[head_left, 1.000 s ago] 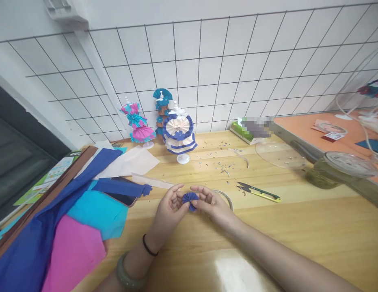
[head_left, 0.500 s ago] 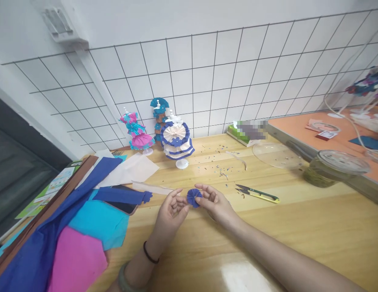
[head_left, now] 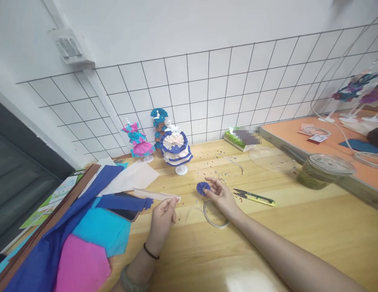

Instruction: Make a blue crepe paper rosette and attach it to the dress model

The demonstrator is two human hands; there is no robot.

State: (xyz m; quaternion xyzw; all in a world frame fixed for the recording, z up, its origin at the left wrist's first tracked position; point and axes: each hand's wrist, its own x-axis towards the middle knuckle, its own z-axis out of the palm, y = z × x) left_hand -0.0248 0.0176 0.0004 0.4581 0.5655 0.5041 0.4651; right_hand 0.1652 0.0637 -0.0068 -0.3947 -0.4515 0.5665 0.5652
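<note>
My right hand (head_left: 219,196) pinches a small dark blue pleated paper rosette (head_left: 203,188) and holds it out over the wooden table (head_left: 298,227), toward the blue-and-white paper dress figure (head_left: 176,148). My left hand (head_left: 163,217) rests on the table with its fingers curled, right by the end of a pale paper strip (head_left: 156,195); whether it grips anything is not clear. A clear tape ring (head_left: 213,214) lies under my right wrist.
Small snips with yellow handles (head_left: 253,196) lie right of my right hand. Sheets of blue, cyan and pink paper (head_left: 85,243) and a phone (head_left: 123,210) cover the left. Two more paper figures (head_left: 137,140) stand by the wire grid. A clear lid (head_left: 269,158) and jar (head_left: 321,172) sit right.
The two hands have parted. The right hand carried the blue rosette forward and to the right, uncovering the tape ring. The left hand let go of it and dropped toward the pale strip.
</note>
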